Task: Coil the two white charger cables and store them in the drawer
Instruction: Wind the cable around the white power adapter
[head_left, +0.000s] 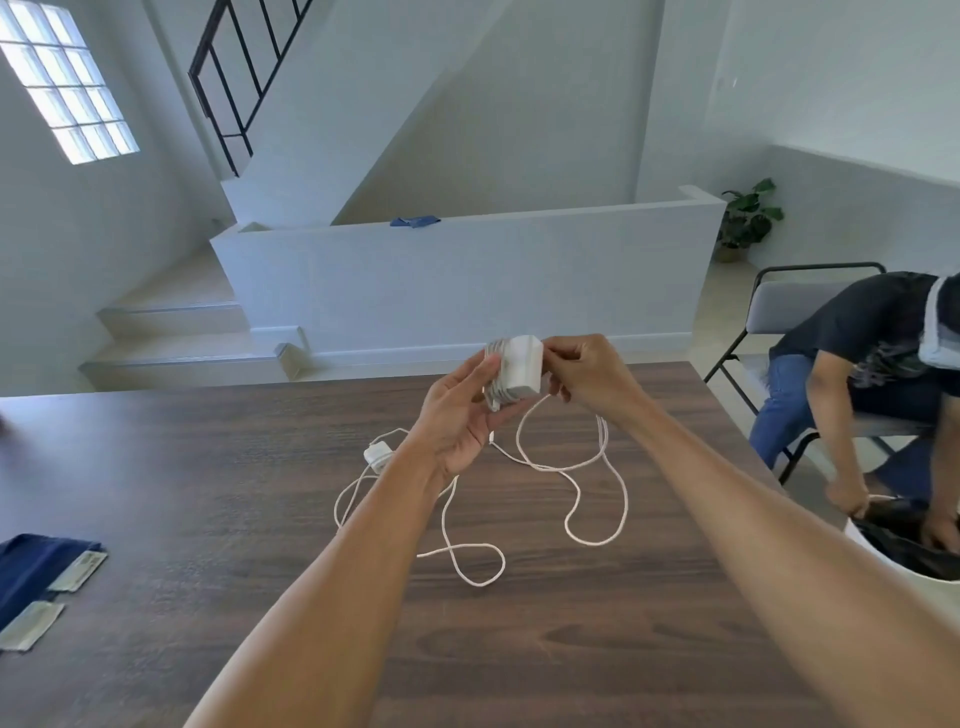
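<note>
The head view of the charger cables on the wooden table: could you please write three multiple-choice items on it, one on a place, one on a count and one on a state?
1. Where does the second charger brick lie?
A. on the table, left of the left forearm
B. on the grey chair
C. on the blue cloth

2. How many white charger bricks show?
A. one
B. two
C. three

3. What is the state of the cable of the held charger brick?
A. fully wound up
B. partly wound round the brick, the rest loose on the table
C. lying in a drawer

Answers:
1. A, it rests on the wood beside the forearm.
2. B, one is held by the left hand and right hand, one lies on the table.
3. B, a few turns wrap the brick while loops trail over the table.
</note>
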